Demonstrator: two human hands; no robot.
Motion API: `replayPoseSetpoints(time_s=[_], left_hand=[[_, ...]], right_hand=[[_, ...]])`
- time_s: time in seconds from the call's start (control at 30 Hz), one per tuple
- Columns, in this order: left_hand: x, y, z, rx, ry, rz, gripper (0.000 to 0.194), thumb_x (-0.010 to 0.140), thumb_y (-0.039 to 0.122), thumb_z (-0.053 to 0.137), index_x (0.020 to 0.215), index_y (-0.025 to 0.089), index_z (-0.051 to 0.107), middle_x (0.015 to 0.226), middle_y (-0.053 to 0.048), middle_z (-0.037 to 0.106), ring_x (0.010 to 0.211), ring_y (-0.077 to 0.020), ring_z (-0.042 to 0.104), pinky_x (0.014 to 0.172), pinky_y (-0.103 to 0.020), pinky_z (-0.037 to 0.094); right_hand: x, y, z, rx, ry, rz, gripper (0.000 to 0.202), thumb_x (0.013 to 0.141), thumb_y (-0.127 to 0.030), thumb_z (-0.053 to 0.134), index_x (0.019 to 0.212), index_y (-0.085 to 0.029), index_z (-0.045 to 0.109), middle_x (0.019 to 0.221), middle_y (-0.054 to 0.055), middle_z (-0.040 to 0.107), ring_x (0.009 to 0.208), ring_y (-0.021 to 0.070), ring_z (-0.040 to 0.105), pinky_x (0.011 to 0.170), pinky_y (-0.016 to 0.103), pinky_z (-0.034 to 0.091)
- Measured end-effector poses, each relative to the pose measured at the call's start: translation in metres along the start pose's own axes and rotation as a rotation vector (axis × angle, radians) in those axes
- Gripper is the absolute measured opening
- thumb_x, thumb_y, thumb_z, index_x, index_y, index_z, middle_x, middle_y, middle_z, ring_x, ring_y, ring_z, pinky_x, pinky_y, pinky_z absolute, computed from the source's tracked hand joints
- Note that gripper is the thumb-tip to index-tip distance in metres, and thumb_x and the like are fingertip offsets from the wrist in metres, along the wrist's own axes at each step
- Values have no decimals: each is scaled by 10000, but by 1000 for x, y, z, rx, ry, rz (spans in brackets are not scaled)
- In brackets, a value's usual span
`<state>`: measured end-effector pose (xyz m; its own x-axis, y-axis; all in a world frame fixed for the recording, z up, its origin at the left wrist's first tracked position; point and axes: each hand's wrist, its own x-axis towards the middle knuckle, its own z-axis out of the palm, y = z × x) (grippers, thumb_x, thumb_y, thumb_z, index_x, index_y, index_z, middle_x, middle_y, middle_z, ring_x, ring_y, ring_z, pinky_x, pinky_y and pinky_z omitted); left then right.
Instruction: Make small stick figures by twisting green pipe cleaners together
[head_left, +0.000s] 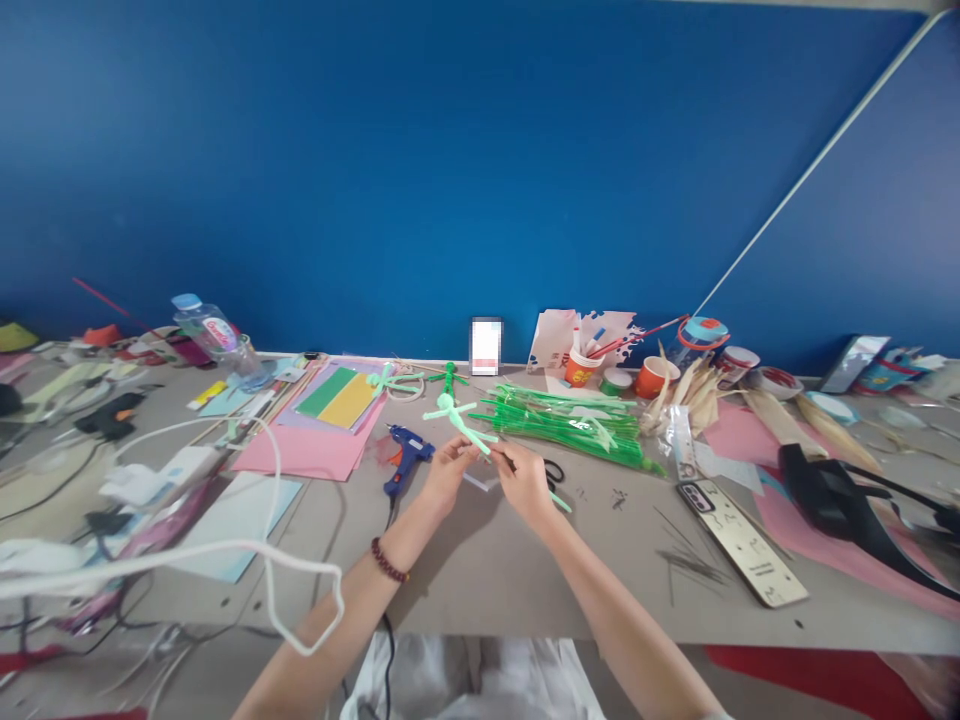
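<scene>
A light green pipe-cleaner figure point(454, 416) with a round head and outstretched arms is held up over the table. My left hand point(448, 472) pinches its lower end, and the fingers of my right hand point(520, 482) close on the same end from the other side. Exactly which strand each hand grips is partly hidden by the fingers. Left of my hands lies a blue glue gun point(409, 456). Black scissors point(554, 470) rest just beyond my right hand, partly covered by it. A short light green pipe-cleaner piece point(560, 502) sticks out beside my right wrist.
A bag of green pipe cleaners point(562, 418) lies behind my right hand. A dark green figure point(449, 378) and another light green figure point(387, 380) are at the back. A phone point(742, 545) lies right; a white cable point(274, 470) loops on the left. A blue partition point(480, 180) bounds the table.
</scene>
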<state>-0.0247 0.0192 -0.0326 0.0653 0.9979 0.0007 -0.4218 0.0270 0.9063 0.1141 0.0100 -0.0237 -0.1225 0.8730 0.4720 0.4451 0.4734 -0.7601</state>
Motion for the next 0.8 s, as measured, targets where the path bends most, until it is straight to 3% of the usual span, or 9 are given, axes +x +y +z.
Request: replayPoseSetpoints(time_s=[0.13, 0.27, 0.37, 0.43, 0.53, 0.6, 0.7, 0.8], left_hand=[[-2, 5, 5, -64, -63, -39, 230, 604, 312, 765, 727, 142, 671, 658, -19, 617, 615, -128, 530, 629, -260, 395], [-7, 9, 8, -196, -147, -136, 263, 605, 304, 776, 764, 134, 652, 596, 6, 577, 521, -94, 488, 568, -244, 383], [-10, 10, 8, -266, -214, -223, 306, 591, 288, 791, 808, 133, 642, 583, 11, 559, 532, -99, 500, 546, -231, 374], [-11, 9, 7, -278, -233, -256, 315, 583, 292, 797, 806, 133, 642, 596, 2, 568, 545, -106, 505, 544, -232, 373], [-8, 7, 7, -223, -199, -215, 264, 619, 325, 772, 753, 136, 646, 614, -5, 577, 542, -96, 491, 565, -234, 381], [-5, 5, 6, -136, -124, -158, 233, 646, 331, 751, 736, 141, 651, 634, -4, 579, 561, -91, 493, 588, -227, 388], [-1, 2, 6, -20, 1, -124, 213, 656, 332, 738, 727, 144, 664, 682, -8, 581, 597, -86, 491, 598, -213, 386], [-1, 1, 6, -24, 17, -143, 218, 637, 348, 739, 691, 153, 658, 681, -5, 563, 587, -86, 469, 576, -216, 383]], right_hand=[[3, -1, 2, 292, -85, 208, 271, 838, -392, 508, 728, -170, 618, 627, 15, 603, 526, 120, 468, 516, 234, 350], [4, -1, 0, 824, -373, 559, 353, 755, -500, 599, 671, -163, 536, 555, -40, 491, 409, 45, 242, 407, 191, 192], [4, -3, -5, 1126, -611, 757, 320, 691, -423, 703, 707, -161, 520, 574, -67, 445, 411, 22, 151, 396, 175, 97], [3, -5, -6, 1192, -637, 786, 314, 661, -383, 738, 725, -161, 526, 585, -69, 444, 413, 17, 149, 399, 176, 75], [4, -4, -5, 1084, -494, 706, 333, 682, -441, 704, 703, -155, 535, 616, -41, 497, 409, 18, 193, 405, 184, 115], [6, -2, -3, 835, -334, 606, 323, 731, -466, 640, 700, -158, 550, 621, -14, 545, 407, 39, 272, 412, 198, 186], [5, 1, -2, 328, -98, 317, 256, 823, -405, 537, 746, -167, 591, 662, 23, 609, 516, 110, 473, 507, 231, 334], [1, 2, -1, -101, -13, 0, 249, 895, -321, 439, 818, -175, 625, 721, 46, 641, 656, 154, 564, 609, 243, 380]])
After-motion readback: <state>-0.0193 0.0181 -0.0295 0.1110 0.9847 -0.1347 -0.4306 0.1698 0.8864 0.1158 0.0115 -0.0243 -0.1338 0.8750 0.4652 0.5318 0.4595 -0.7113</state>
